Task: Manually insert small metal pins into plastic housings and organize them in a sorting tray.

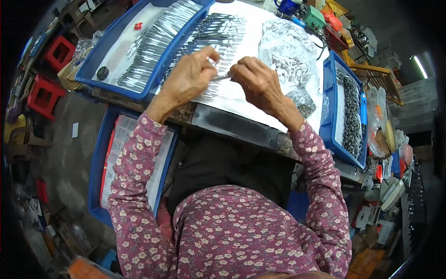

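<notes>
Above the white-covered table [253,110], a thin grey rod-like piece [223,77] spans the gap between my hands. My right hand [257,83] pinches one end of it with fingers closed. My left hand [188,76] is curled and slightly blurred, at the piece's other end; its fingertip contact is hard to make out. Beneath and beyond the hands lie rows of slender dark pieces with pale ends [218,30]. To their right, a clear plastic bag [283,39] lies spread with many small whitish parts [292,67]. A smaller clear bag [302,100] of tiny parts sits near my right wrist.
A blue tray [147,93] at left holds rows of slender silvery pieces [155,42] and a round black object [102,72]. Another blue tray [329,135] at right holds dark bristly pieces [351,116]. Below the table's left side stands a third blue tray [96,186]. Red stools [45,96] are farther left.
</notes>
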A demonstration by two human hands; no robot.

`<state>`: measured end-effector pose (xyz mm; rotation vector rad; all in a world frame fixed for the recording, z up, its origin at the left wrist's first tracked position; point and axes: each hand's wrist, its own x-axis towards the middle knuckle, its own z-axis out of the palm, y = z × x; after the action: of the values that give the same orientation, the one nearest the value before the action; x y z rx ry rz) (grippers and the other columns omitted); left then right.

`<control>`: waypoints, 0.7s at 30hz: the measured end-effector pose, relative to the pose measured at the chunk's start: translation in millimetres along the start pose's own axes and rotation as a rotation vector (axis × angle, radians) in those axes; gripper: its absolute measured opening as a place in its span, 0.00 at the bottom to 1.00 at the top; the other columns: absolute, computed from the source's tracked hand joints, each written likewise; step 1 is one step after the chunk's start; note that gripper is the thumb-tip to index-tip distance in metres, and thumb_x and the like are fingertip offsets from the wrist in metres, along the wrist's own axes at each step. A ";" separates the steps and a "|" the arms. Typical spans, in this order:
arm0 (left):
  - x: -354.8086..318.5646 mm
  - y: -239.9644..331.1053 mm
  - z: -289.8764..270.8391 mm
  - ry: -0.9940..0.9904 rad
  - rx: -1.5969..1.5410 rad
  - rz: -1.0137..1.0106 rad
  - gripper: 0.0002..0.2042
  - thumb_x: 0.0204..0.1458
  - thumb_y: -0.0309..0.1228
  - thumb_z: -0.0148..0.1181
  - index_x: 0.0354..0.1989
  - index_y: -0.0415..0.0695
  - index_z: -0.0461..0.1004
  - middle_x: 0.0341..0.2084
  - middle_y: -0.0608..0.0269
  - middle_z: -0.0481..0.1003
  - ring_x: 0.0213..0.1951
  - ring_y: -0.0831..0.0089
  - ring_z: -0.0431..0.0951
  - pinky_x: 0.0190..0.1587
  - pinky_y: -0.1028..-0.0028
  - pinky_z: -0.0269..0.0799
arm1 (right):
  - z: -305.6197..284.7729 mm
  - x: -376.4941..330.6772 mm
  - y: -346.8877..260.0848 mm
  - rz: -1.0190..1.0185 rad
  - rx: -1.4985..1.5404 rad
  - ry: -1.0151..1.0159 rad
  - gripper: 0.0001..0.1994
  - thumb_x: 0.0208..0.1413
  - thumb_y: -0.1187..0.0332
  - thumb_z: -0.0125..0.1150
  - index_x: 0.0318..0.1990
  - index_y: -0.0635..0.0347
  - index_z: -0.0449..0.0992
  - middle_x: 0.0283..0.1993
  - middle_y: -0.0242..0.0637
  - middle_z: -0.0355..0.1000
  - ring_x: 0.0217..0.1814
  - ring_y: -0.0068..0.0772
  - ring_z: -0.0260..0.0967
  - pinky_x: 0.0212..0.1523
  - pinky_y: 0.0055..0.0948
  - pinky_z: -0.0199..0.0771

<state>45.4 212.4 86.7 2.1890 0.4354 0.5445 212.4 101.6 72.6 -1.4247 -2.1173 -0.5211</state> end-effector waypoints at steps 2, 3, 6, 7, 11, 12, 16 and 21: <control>3.0 -16.6 -9.2 0.190 0.008 0.074 0.10 0.45 0.25 0.48 0.36 0.35 0.67 0.24 0.56 0.75 0.23 0.73 0.74 0.27 0.77 0.69 | 9.0 10.0 12.3 0.056 0.000 0.005 0.06 0.44 0.74 0.59 0.31 0.63 0.70 0.29 0.37 0.65 0.27 0.33 0.64 0.24 0.27 0.65; 3.8 -22.3 -14.1 0.374 0.015 0.155 0.10 0.46 0.25 0.49 0.37 0.35 0.67 0.26 0.56 0.75 0.27 0.73 0.75 0.31 0.78 0.70 | 14.9 11.7 22.3 0.088 -0.047 -0.008 0.05 0.44 0.73 0.59 0.29 0.63 0.70 0.27 0.36 0.65 0.26 0.32 0.64 0.23 0.28 0.64; 0.0 -30.7 -45.2 0.506 0.014 0.015 0.08 0.47 0.24 0.49 0.35 0.36 0.69 0.28 0.57 0.75 0.32 0.72 0.76 0.35 0.77 0.71 | 24.1 23.0 46.7 0.171 -0.055 0.076 0.03 0.44 0.74 0.58 0.27 0.62 0.71 0.24 0.36 0.65 0.24 0.32 0.64 0.22 0.28 0.63; -1.6 -40.5 -53.6 0.508 0.015 0.013 0.08 0.47 0.24 0.49 0.35 0.36 0.69 0.28 0.57 0.75 0.32 0.72 0.76 0.35 0.77 0.71 | 24.7 27.1 52.0 0.189 -0.059 0.083 0.04 0.43 0.73 0.59 0.27 0.61 0.71 0.25 0.37 0.66 0.25 0.34 0.64 0.24 0.29 0.64; -12.7 -80.3 -84.6 0.488 0.208 -0.110 0.07 0.47 0.25 0.50 0.33 0.36 0.70 0.26 0.53 0.75 0.31 0.67 0.77 0.33 0.71 0.70 | 42.3 38.7 72.7 0.259 -0.132 0.048 0.05 0.43 0.72 0.60 0.27 0.62 0.71 0.27 0.38 0.66 0.27 0.37 0.65 0.28 0.32 0.64; -16.1 -93.6 -87.9 0.517 0.293 -0.143 0.07 0.46 0.25 0.50 0.33 0.36 0.70 0.26 0.51 0.75 0.31 0.63 0.76 0.33 0.69 0.70 | 46.1 41.8 75.1 0.289 -0.149 0.023 0.05 0.43 0.72 0.60 0.27 0.62 0.71 0.27 0.38 0.66 0.28 0.38 0.65 0.29 0.33 0.64; -27.2 -128.9 -88.4 0.558 0.425 -0.258 0.07 0.43 0.25 0.52 0.31 0.36 0.70 0.23 0.53 0.73 0.29 0.64 0.74 0.33 0.71 0.67 | 59.4 50.6 80.8 0.271 -0.186 -0.020 0.05 0.42 0.71 0.59 0.26 0.62 0.71 0.27 0.39 0.66 0.30 0.39 0.66 0.30 0.34 0.65; -29.0 -125.2 -85.4 0.598 0.374 -0.274 0.07 0.42 0.24 0.53 0.29 0.35 0.70 0.21 0.58 0.73 0.26 0.73 0.72 0.33 0.76 0.66 | 71.9 55.1 80.4 0.260 -0.234 -0.075 0.04 0.41 0.73 0.58 0.26 0.64 0.71 0.27 0.41 0.65 0.33 0.42 0.67 0.32 0.36 0.66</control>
<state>-38.8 328.7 30.1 2.2256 1.2186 1.0285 255.1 213.0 52.2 -1.8442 -1.9353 -0.6362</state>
